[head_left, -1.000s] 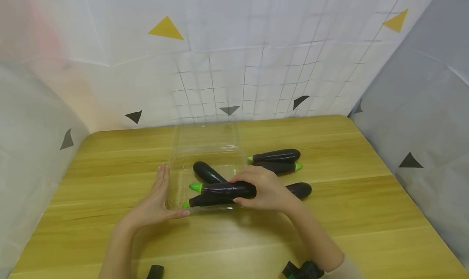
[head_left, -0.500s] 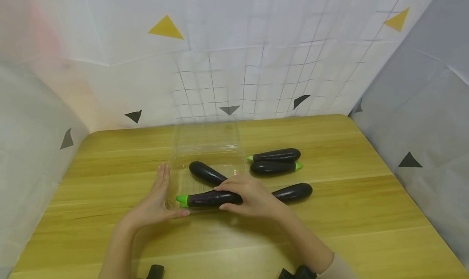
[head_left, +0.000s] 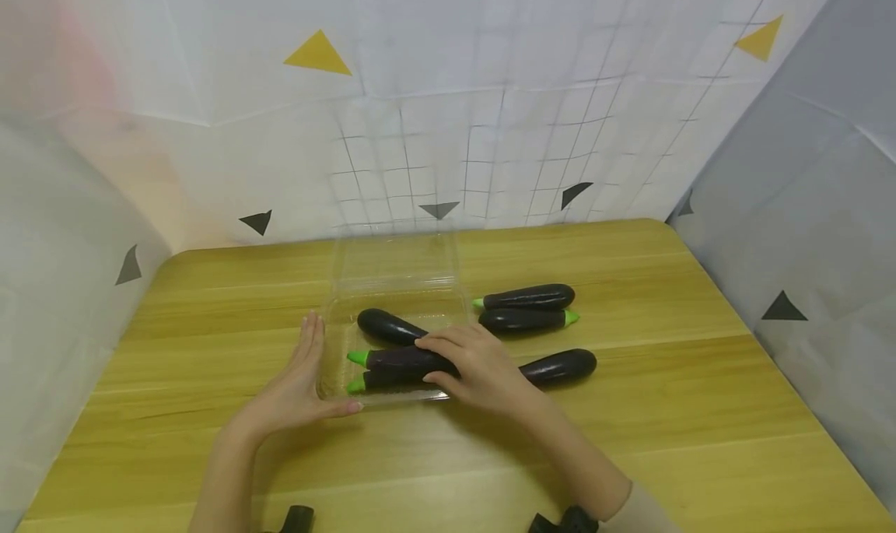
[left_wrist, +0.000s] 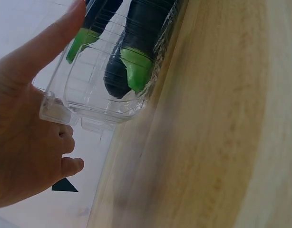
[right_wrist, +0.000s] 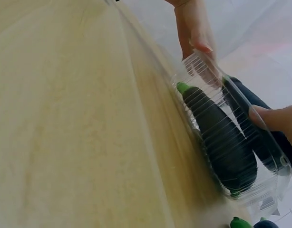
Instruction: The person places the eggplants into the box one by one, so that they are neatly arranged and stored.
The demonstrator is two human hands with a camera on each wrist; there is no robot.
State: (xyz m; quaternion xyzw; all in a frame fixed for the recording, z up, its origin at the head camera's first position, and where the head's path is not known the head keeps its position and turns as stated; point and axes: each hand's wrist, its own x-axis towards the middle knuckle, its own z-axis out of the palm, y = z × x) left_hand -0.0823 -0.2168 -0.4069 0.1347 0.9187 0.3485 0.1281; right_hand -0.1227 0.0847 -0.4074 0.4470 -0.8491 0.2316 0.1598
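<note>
A clear plastic clamshell box (head_left: 330,338) stands on the table with its lid (head_left: 395,257) folded back. My left hand (head_left: 290,389) rests against its left end, fingers straight along the side and thumb along the front rim. My right hand (head_left: 476,366) grips an eggplant (head_left: 392,359) over the box, its green stem pointing left. Just in front of it, a second eggplant (right_wrist: 219,137) lies along the box's front wall in the right wrist view. Behind, another eggplant (head_left: 385,327) lies slantwise in the box, partly hidden by my right hand.
Two eggplants lie side by side right of the box, a rear one (head_left: 532,296) and a nearer one (head_left: 521,320). Another eggplant (head_left: 560,367) lies beyond my right wrist. A white sheet wall (head_left: 392,152) borders the table (head_left: 630,440) at the back.
My right hand has moved left with the eggplant, coming forward and then slightly back behind the front one. The slanted eggplant has shifted a little left. My left hand stays in place.
</note>
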